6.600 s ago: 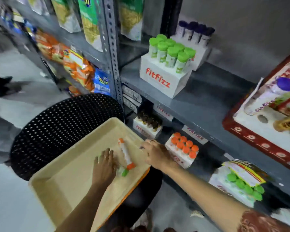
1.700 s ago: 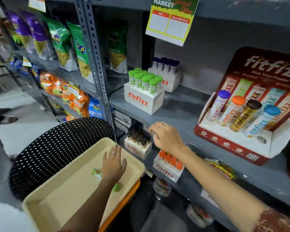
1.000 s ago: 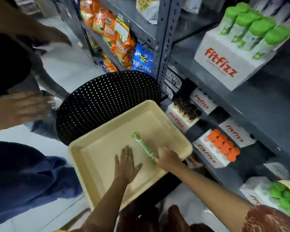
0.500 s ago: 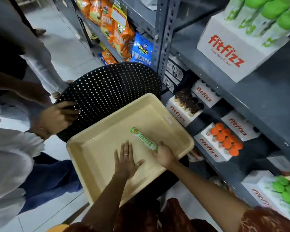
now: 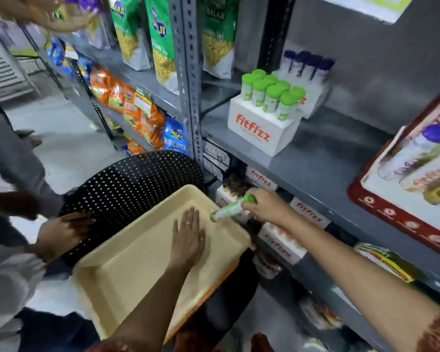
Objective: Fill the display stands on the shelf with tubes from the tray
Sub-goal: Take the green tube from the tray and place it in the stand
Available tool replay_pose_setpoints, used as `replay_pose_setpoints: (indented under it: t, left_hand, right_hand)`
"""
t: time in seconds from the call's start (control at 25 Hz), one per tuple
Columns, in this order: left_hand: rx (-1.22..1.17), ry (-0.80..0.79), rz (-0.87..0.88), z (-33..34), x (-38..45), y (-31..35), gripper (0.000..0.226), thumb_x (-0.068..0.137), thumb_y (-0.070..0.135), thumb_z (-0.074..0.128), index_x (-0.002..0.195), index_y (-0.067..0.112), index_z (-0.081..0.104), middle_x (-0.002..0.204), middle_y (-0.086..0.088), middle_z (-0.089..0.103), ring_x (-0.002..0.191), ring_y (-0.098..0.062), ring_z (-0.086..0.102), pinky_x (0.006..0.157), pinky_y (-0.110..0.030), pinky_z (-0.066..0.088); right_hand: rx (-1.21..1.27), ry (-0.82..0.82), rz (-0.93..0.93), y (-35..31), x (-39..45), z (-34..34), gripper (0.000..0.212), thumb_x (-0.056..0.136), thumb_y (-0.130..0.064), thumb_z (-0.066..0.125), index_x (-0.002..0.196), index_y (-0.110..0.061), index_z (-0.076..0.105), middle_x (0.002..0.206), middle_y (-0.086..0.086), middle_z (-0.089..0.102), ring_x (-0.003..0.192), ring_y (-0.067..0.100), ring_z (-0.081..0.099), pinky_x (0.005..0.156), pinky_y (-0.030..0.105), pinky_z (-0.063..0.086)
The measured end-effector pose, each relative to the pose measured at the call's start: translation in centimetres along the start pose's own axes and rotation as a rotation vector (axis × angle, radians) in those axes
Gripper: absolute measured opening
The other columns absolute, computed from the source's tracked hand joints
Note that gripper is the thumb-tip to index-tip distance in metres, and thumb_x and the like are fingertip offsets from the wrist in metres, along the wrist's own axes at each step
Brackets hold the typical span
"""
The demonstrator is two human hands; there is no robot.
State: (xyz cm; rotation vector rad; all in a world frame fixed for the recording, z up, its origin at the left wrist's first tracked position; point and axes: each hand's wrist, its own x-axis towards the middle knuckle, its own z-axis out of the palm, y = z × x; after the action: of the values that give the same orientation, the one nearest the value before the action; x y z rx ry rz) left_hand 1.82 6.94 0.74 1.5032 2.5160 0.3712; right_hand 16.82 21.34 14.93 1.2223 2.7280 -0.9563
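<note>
Head view: tube (image 5: pixel 228 210) in right hand (image 5: pixel 267 209)

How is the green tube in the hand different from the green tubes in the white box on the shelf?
The tube in the right hand is one tube, lifted just above the tray and lying tilted sideways; the green-capped tubes on the shelf are a cluster standing upright. The held one is gripped at its cap end; the others sit in the white stand, untouched. All have green caps and pale bodies.

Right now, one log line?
right hand: holds green-capped white tube | left hand: flat in beige plastic tray
</note>
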Motion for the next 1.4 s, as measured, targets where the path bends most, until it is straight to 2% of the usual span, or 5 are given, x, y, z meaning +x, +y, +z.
replay_pose_setpoints:
  t: [0.28,0.48,0.72,1.12,1.4]
  left_hand:
    - [-0.076,0.258,0.37,-6.8,4.6,13.7,0.05,0.096,0.02,0.038,0.142,0.004,0.025,0.153,-0.014,0.025,0.142,-0.026,0.019,0.116,-0.046,0.015]
    - [-0.119,0.184,0.515,-8.2,5.5,21.9,0.051,0.099,0.024,0.032,0.145,0.007,0.015,0.156,-0.011,0.016,0.144,-0.023,0.011,0.118,-0.045,0.009]
    - [-0.042,-0.053,0.516,-6.5,5.8,28.1,0.055,0.1,0.032,0.027,0.146,0.008,0.01,0.158,-0.009,0.009,0.144,-0.023,0.006,0.118,-0.047,0.008]
    - [0.084,-0.101,0.546,-3.4,6.8,30.7,0.061,0.098,0.045,0.022,0.146,0.01,0.008,0.158,-0.006,0.011,0.145,-0.021,0.005,0.117,-0.051,0.002]
    - [0.12,-0.075,0.578,-2.9,7.2,30.6,0.063,0.097,0.048,0.018,0.146,0.011,0.007,0.158,-0.004,0.009,0.145,-0.021,0.004,0.117,-0.049,0.001]
  right_hand:
    - [-0.145,0.429,0.075,0.0,-7.8,-14.6,0.033,0.077,-0.034,0.062,0.076,-0.001,0.07,0.086,0.024,0.068,0.088,0.036,0.059,0.064,0.028,0.034]
    - [-0.203,0.619,0.186,0.8,-14.4,-22.0,0.039,0.073,-0.037,0.062,0.046,-0.01,0.055,0.054,0.014,0.053,0.061,0.03,0.051,0.049,0.028,0.034]
    - [-0.268,0.649,0.341,2.7,-19.9,-26.8,0.043,0.075,-0.038,0.064,0.047,-0.007,0.05,0.046,0.007,0.046,0.054,0.028,0.052,0.055,0.033,0.045]
    - [-0.294,0.666,0.541,8.0,-22.5,-28.8,0.043,0.075,-0.045,0.064,0.053,-0.017,0.04,0.058,-0.002,0.044,0.055,0.017,0.045,0.043,0.022,0.024]
    - [-0.184,0.523,0.686,8.6,-22.8,-30.1,0.027,0.076,-0.03,0.07,0.07,-0.006,0.058,0.051,0.005,0.062,0.04,0.014,0.059,0.042,0.025,0.051]
